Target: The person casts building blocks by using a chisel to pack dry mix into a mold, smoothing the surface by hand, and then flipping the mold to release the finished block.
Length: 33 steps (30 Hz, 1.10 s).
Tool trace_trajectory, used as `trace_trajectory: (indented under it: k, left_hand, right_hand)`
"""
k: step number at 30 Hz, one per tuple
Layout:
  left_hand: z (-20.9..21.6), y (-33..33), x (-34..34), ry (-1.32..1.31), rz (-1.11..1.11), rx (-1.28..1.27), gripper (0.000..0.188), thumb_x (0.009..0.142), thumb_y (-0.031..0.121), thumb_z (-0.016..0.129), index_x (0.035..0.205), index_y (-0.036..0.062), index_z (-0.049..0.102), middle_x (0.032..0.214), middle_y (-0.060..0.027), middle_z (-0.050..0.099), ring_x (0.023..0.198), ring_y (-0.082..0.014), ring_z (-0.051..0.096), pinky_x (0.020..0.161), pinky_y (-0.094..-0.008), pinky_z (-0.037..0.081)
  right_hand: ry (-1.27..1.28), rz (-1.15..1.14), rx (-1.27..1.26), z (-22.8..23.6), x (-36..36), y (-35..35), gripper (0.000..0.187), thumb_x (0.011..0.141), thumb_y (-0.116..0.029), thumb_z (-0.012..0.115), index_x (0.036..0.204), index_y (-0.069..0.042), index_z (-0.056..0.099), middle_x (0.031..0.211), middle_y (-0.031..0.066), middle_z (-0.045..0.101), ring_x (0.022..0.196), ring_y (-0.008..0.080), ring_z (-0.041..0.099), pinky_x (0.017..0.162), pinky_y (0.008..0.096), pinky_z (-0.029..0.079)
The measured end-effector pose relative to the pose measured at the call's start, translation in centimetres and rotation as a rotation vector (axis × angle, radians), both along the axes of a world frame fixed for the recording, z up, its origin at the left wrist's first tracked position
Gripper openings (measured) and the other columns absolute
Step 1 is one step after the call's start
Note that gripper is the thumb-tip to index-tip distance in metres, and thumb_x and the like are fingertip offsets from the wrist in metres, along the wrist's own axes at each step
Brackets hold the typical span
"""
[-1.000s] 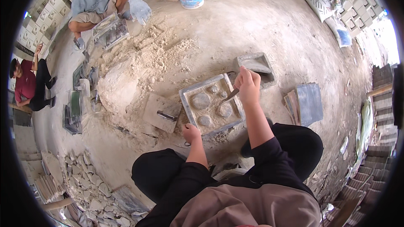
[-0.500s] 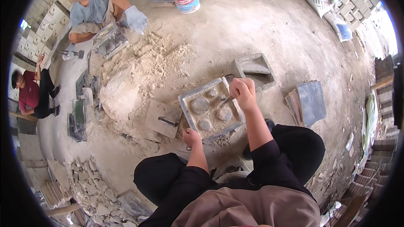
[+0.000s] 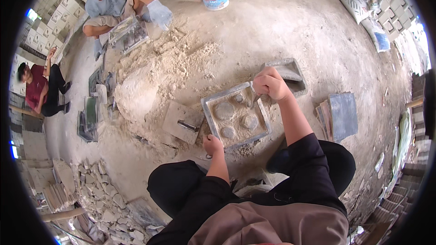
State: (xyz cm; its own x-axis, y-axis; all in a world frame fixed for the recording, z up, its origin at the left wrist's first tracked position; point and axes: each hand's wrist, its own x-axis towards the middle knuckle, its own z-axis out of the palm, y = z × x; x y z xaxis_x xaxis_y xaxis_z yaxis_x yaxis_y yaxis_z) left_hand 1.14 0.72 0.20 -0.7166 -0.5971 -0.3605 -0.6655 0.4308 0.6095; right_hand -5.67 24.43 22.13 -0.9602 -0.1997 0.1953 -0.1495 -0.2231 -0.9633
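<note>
"Two bare hands are in use. List positions from the left."

"Heap (image 3: 136, 90): loose pale powder on the floor (image 3: 259, 31), left of the frame. Float (image 3: 176, 129): flat between heap and frame, handle uppermost and pointing right, slightly toward the near side. This placement probably leaves the handle within reach of the left hand."

"State of that hand?"

"Left hand (image 3: 212, 145): fingers curled closed at the frame's near-left corner. A dark loop (image 3: 208, 156) shows just below the fist; whether the fingers grip it, or the frame, cannot be told. The position presumably steadies the corner."

"Frame: location and axis?"

"Frame (image 3: 225, 91): flat on the floor, between the two hands. The outline is close to square, so no side reads clearly as the long one. It is set askew: the far edge climbs to the right, and the side edges run from far left to near right. At least four discs (image 3: 224, 110) show inside, amid powder."

"Tool and remaining hand?"

"Tool (image 3: 255, 100): slender, at the far-right corner; its long axis runs from the fist down into the frame, tip toward the near left. Tip contact is unclear. Right hand (image 3: 271, 84): fingers closed around the tool's upper end. The steep hold probably suits the narrow space between disc and rim."

"Items further right?"

"Tray (image 3: 299, 75): just beyond the right hand, partly hidden by it. Plates (image 3: 344, 117): a fanned stack, apart from the frame, likely so placed to clear the right arm."
</note>
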Motion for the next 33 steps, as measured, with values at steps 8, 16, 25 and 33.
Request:
trace_trajectory:
  k: [8, 16, 25, 33]
  left_hand:
    - [-0.1, 0.0, -0.2, -0.036, -0.010, -0.021, 0.033, 0.075, 0.025, 0.037, 0.087, 0.0043, 0.060, 0.088, -0.0214, 0.060, 0.082, -0.0419, 0.055, 0.071, -0.0521, 0.041]
    - [-0.1, 0.0, -0.2, -0.067, -0.013, 0.029, 0.036, 0.077, 0.026, 0.036, 0.090, 0.0011, 0.058, 0.092, -0.0220, 0.059, 0.087, -0.0421, 0.053, 0.074, -0.0506, 0.040]
    - [-0.2, -0.3, -0.1, -0.043, -0.009, 0.003, 0.031, 0.076, 0.027, 0.037, 0.089, 0.0074, 0.059, 0.087, -0.0200, 0.061, 0.081, -0.0416, 0.056, 0.070, -0.0517, 0.043]
    - [-0.4, -0.2, -0.2, -0.066, -0.007, 0.008, 0.032, 0.076, 0.026, 0.037, 0.090, 0.0074, 0.059, 0.089, -0.0197, 0.061, 0.082, -0.0410, 0.057, 0.071, -0.0519, 0.042]
  right_hand:
    - [0.091, -0.261, -0.020, -0.5, -0.4, -0.3, 0.033, 0.075, -0.007, 0.040, 0.044, -0.007, 0.029, 0.042, 0.0018, 0.029, 0.039, 0.0115, 0.026, 0.040, 0.0268, 0.021]
    - [0.113, -0.509, -0.347, -0.4, 2.3, 0.8, 0.037, 0.082, -0.006, 0.036, 0.045, -0.005, 0.032, 0.040, 0.0019, 0.030, 0.035, 0.0097, 0.024, 0.034, 0.0242, 0.020]
    - [0.210, -0.385, -0.106, -0.6, 1.9, -1.1, 0.038, 0.081, -0.001, 0.039, 0.045, -0.004, 0.031, 0.042, 0.0002, 0.032, 0.037, 0.0079, 0.027, 0.036, 0.0243, 0.019]
    - [0.172, -0.462, -0.114, -1.5, 2.2, -1.5, 0.037, 0.081, 0.000, 0.041, 0.045, -0.004, 0.030, 0.043, -0.0003, 0.033, 0.037, 0.0069, 0.027, 0.036, 0.0248, 0.018]
